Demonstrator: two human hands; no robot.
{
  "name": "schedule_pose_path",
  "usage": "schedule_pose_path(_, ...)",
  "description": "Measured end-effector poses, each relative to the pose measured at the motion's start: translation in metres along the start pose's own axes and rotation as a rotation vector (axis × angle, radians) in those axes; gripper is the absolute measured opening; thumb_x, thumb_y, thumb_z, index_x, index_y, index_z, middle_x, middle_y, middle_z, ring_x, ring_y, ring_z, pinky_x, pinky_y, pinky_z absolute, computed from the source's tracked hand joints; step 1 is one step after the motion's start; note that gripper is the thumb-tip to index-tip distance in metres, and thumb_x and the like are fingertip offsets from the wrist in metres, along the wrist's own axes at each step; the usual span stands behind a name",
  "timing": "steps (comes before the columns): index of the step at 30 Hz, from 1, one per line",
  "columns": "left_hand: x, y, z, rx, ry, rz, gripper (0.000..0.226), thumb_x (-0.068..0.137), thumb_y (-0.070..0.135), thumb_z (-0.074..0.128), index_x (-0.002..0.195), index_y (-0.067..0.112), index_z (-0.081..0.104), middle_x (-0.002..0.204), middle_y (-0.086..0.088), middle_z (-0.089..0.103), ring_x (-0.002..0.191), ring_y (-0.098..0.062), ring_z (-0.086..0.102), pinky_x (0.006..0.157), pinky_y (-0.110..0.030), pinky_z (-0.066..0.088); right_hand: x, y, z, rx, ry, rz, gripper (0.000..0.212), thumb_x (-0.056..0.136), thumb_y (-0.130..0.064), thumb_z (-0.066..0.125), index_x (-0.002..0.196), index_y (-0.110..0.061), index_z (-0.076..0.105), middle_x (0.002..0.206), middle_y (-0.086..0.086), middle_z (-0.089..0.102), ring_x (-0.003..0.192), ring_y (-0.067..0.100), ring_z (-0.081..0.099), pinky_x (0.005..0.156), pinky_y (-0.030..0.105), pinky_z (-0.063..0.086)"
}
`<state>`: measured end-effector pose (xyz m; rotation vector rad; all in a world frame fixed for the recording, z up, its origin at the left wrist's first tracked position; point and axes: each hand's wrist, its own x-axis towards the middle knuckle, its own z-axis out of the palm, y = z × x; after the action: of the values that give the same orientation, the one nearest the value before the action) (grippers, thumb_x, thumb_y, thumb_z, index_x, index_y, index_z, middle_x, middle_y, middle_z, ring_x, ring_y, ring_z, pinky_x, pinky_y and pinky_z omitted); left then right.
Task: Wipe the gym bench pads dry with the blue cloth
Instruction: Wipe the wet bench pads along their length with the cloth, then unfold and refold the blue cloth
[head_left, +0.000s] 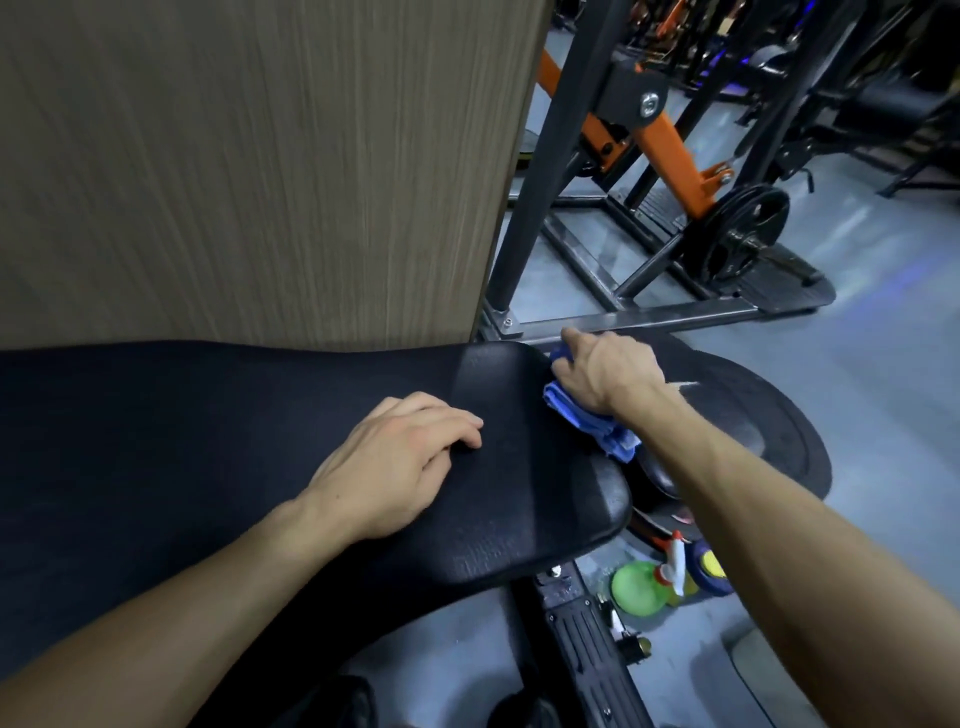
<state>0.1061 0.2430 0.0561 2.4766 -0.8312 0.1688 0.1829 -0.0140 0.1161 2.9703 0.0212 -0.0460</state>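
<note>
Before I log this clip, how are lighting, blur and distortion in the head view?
Head view: dim overall, the black bench pad nearly featureless apart from a sheen at its end; wide-angle bending curves the pad edge and the wood panel; the panel's grain looks smeared; both hands are sharp, right hand on the blue cloth, left hand resting on the pad.

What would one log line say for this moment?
left hand: rests on bench pad | right hand: grips blue cloth at pad edge
</note>
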Motion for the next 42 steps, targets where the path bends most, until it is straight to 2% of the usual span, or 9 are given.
schedule_pose_path(12,-0.003,0.004,-0.001,0.023,-0.021,-0.024,0.039,0.094,0.013,0.049,0.117,0.042,0.061,0.135,0.028,0.057,0.126,0.0,0.048,0.103,-0.019,0.029,-0.135,0.028,0.017,0.32,0.027,0.195,0.021,0.095,-0.04,0.041,0.094,-0.019,0.036,0.083,0.016,0.056,0.085,0.042,0.056,0.068,0.041,0.037)
schedule_pose_path(17,-0.002,0.014,-0.007,-0.002,-0.009,-0.025,0.038,0.093,0.005,0.052,0.111,0.035,0.067,0.129,0.026,0.062,0.124,-0.004,0.051,0.103,-0.026,0.036,-0.195,0.057,0.022,1.151,0.058,0.425,0.019,0.09,-0.029,0.055,0.078,-0.017,0.046,0.072,-0.002,0.055,0.071,0.018,0.052,0.068,0.037,0.042)
schedule_pose_path(21,0.012,0.05,-0.016,-0.188,-0.07,-0.137,0.027,0.096,0.013,0.059,0.107,0.033,0.072,0.117,0.021,0.07,0.11,-0.004,0.061,0.096,-0.022,0.043,-0.226,0.068,0.015,1.892,0.03,0.493,0.021,0.085,-0.019,0.054,0.105,-0.014,0.058,0.092,0.012,0.062,0.074,0.025,0.06,0.065,0.036,0.049)
schedule_pose_path(24,0.025,0.101,-0.025,-0.622,-0.118,-0.175,0.022,0.092,0.031,0.071,0.114,0.03,0.069,0.114,0.014,0.072,0.106,-0.003,0.066,0.1,-0.029,0.052,-0.232,0.067,-0.002,2.217,-0.025,0.397,0.035,0.078,-0.012,0.049,0.111,-0.012,0.061,0.101,0.014,0.067,0.084,0.031,0.066,0.075,0.043,0.055)
schedule_pose_path(27,0.031,0.145,-0.033,-0.92,-0.313,-0.218,0.065,0.075,0.06,0.077,0.13,0.034,0.059,0.126,0.016,0.066,0.116,0.0,0.063,0.098,-0.034,0.055,-0.232,0.061,-0.012,2.402,-0.058,0.297,0.046,0.072,-0.01,0.053,0.117,-0.001,0.057,0.12,0.021,0.059,0.108,0.035,0.059,0.109,0.051,0.042)
schedule_pose_path(29,0.032,0.162,-0.037,-0.983,-0.366,-0.217,0.064,0.072,0.057,0.079,0.129,0.035,0.058,0.122,0.014,0.07,0.112,-0.003,0.067,0.093,-0.031,0.056,-0.232,0.056,-0.017,2.412,-0.071,0.201,0.06,0.071,-0.009,0.057,0.13,0.003,0.051,0.129,0.025,0.053,0.118,0.038,0.052,0.116,0.056,0.031)
schedule_pose_path(35,0.026,0.18,-0.048,-0.652,0.0,-0.057,0.016,0.081,0.022,0.083,0.093,0.025,0.072,0.08,0.013,0.073,0.067,0.001,0.058,0.069,-0.015,0.047,-0.241,0.047,-0.03,1.962,0.162,0.006,0.046,0.087,0.01,0.045,0.122,-0.013,0.065,0.107,0.013,0.069,0.099,0.025,0.064,0.086,0.036,0.054)
schedule_pose_path(39,0.019,0.191,-0.06,-0.686,0.078,-0.002,0.024,0.08,0.016,0.082,0.096,0.029,0.07,0.087,0.011,0.075,0.076,-0.001,0.065,0.07,-0.015,0.05,-0.249,0.046,-0.032,1.759,0.306,-0.042,0.037,0.089,0.008,0.055,0.118,-0.013,0.064,0.099,0.008,0.067,0.09,0.021,0.063,0.077,0.035,0.052)
schedule_pose_path(42,0.016,0.2,-0.069,-0.609,0.102,0.06,0.024,0.08,0.023,0.083,0.096,0.031,0.066,0.09,0.008,0.073,0.084,-0.009,0.068,0.076,-0.025,0.055,-0.252,0.044,-0.036,1.666,0.4,-0.056,0.039,0.085,0.001,0.063,0.12,-0.014,0.062,0.106,0.009,0.068,0.1,0.026,0.065,0.084,0.048,0.053)
